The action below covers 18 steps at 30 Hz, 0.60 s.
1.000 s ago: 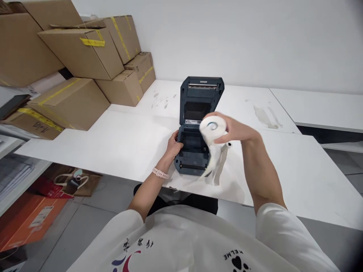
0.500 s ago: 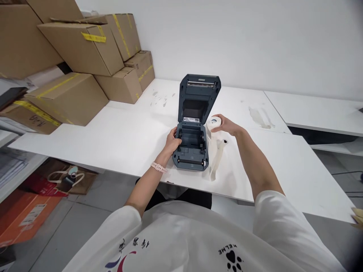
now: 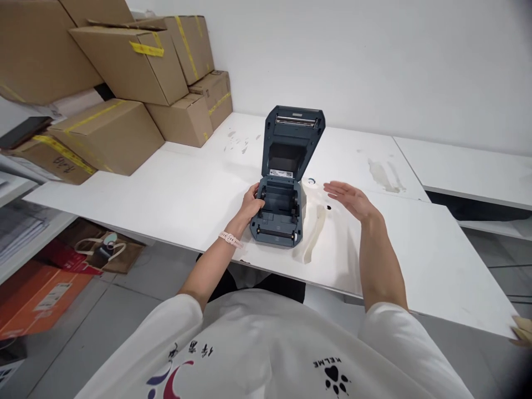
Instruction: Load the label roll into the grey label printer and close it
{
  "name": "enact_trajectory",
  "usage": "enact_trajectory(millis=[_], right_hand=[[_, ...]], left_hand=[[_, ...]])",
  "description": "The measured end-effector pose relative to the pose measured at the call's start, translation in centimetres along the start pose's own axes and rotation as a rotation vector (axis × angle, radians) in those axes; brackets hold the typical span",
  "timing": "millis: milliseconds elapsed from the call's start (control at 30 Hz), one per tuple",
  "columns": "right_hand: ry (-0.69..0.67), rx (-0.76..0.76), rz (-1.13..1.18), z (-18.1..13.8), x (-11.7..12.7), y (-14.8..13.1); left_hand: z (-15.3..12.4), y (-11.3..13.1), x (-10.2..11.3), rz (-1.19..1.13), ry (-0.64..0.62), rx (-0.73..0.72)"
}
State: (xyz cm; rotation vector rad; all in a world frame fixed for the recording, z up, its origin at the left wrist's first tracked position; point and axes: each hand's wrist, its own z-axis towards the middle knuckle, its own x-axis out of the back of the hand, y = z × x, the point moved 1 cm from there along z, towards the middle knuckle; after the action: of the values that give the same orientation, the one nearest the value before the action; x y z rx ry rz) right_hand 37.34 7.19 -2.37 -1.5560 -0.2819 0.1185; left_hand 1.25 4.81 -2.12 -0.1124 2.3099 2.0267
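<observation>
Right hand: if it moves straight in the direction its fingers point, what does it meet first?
Probably the white label roll beside the open printer; the right hand points left toward it, though depth is unclear.

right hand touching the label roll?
Apart. Head view: right hand is open, palm down, with bare table showing between its fingertips and the label roll beside the printer.

Grey printer (image 3: pixel 277 213) (lid up) beside white roll (image 3: pixel 312 191).

I see a dark blue-grey plastic label printer (image 3: pixel 281 208) on a white table (image 3: pixel 187 199); a white paper roll (image 3: pixel 310 185); brown cardboard boxes (image 3: pixel 112 133) striped with yellow tape; a pale pink wristband (image 3: pixel 230 240).
</observation>
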Motion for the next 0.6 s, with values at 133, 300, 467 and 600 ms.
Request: enact_trajectory(millis=[133, 300, 467, 600], right_hand=[[-0.122, -0.087, -0.112, -3.6, -1.8, 1.3], [-0.128, -0.114, -0.121, -4.2, -4.8, -0.2], [-0.208, 0.166, -0.163, -3.1, -7.1, -7.1], [-0.345, 0.264, -0.929, 0.0, -12.7, -11.4]], left_hand=[[0.2, -0.3, 0.0, -0.017, 0.015, -0.018], [0.2, -0.4, 0.0, -0.032, 0.015, -0.039], [0.6, -0.8, 0.1, -0.039, 0.003, -0.064], [0.6, -1.0, 0.1, -0.029, 0.01, -0.066]])
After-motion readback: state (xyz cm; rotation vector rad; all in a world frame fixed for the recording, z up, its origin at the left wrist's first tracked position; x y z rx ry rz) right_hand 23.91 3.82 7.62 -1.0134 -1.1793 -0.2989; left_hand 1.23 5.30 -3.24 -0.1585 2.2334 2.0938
